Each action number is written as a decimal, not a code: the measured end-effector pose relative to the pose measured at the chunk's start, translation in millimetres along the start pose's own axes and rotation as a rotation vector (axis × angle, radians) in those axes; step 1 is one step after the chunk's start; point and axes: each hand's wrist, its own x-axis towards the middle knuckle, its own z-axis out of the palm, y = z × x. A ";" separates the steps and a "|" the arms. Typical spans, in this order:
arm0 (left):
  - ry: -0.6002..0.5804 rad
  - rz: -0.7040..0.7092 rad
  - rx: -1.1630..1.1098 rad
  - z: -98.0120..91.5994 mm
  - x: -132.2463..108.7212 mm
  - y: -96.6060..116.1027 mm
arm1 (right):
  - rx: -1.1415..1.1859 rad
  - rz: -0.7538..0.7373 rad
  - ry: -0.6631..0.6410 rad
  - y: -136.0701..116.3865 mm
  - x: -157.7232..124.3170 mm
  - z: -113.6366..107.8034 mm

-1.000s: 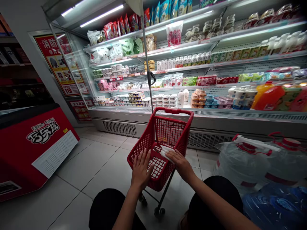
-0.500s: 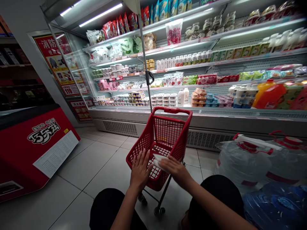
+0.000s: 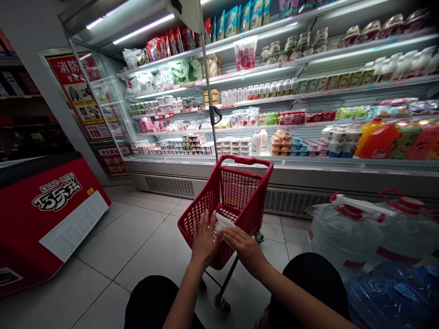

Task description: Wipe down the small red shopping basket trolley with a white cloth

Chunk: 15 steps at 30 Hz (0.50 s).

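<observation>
A red plastic shopping cart [image 3: 205, 201] stands in front of my knees, its lattice basket facing me. My left hand [image 3: 205, 242] is open with its fingers stretched out over the near side of the basket. In the fingers of my right hand [image 3: 244, 246] is a folded white tissue [image 3: 224, 222], held just over the basket's near edge. The two hands are close together, with the tissue by the left fingertips. Whether the left hand touches the rim or the tissue, I cannot tell.
A lit open fridge [image 3: 236, 165] of dairy goods and drinks runs behind the cart. At left stands a red freezer chest [image 3: 89, 173]. Large clear water jugs [image 3: 346, 233] and a blue wrapped bottle pack [image 3: 394, 292] are by my right knee [image 3: 308, 283].
My right hand has moved left with the tissue, closer to my left hand. The cart appears slightly further left, and the view has shifted a little.
</observation>
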 end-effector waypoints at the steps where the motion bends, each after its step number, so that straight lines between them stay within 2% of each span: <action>1: 0.012 0.023 -0.031 -0.1 -0.6 10.4 | 0.011 -0.022 0.000 -5.8 0.6 1.5; 3: 0.034 0.046 -0.086 -0.8 -3.3 27.8 | 0.031 -0.067 -0.011 -11.8 0.6 2.8; 5: 0.059 0.025 -0.094 -2.2 -6.8 36.4 | 0.036 -0.109 -0.048 -5.7 -0.1 1.4; 8: 0.053 0.015 -0.038 -4.5 -10.6 34.5 | -0.009 -0.107 -0.104 30.0 2.6 -5.8; 12: 0.015 -0.001 0.027 -5.2 -9.4 23.6 | -0.100 0.043 -0.089 92.6 13.6 -16.1; 14: 0.002 -0.007 0.038 -4.2 -7.3 19.1 | -0.117 0.079 -0.069 104.6 17.7 -16.7; 15: -0.006 -0.008 0.039 -3.6 -6.4 17.1 | -0.122 0.088 -0.056 102.4 18.7 -15.1</action>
